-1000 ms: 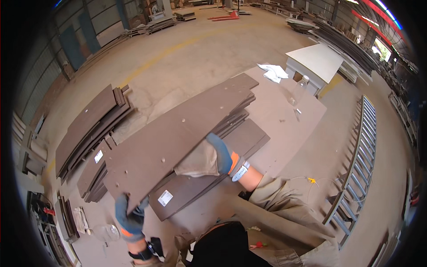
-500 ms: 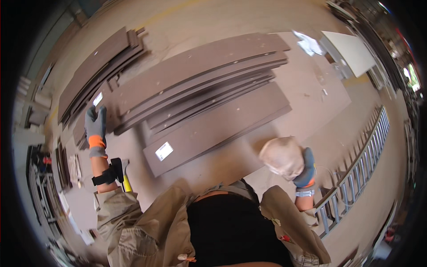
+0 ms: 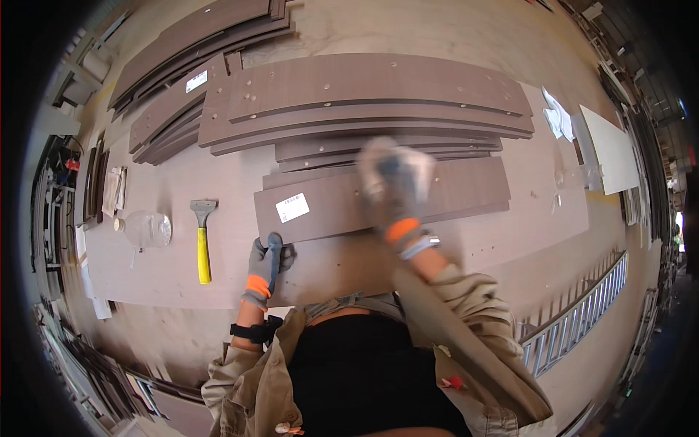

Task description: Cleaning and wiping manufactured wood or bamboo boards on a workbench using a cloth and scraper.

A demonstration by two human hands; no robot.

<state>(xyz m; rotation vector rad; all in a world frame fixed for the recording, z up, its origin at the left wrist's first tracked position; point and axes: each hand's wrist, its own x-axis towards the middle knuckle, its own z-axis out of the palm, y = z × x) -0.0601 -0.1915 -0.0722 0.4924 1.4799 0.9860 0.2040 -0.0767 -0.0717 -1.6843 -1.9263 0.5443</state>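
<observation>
My right hand (image 3: 402,182), in a grey glove with an orange cuff and blurred by motion, is closed on a pale cloth (image 3: 374,164). It is over the middle of a dark brown board (image 3: 466,186) with a white label (image 3: 293,207) near its left end. At that board's near left corner is my gloved left hand (image 3: 271,253), its thumb at the edge and its fingers curled. A scraper (image 3: 203,240) with a yellow handle lies left of the board, and beyond it a clear plastic bottle (image 3: 149,229) rests on its side.
Several brown boards (image 3: 378,84) with small holes are stacked behind, and more boards (image 3: 211,25) lie at the far left. A crumpled white sheet (image 3: 556,114) and a white panel (image 3: 608,149) are at the right. A ladder-like metal frame (image 3: 575,317) stands near right.
My right hand has swung inward from the right with the cloth, over the labelled board. My left hand has come back from the far-left boards to this board's near corner. The view has shifted.
</observation>
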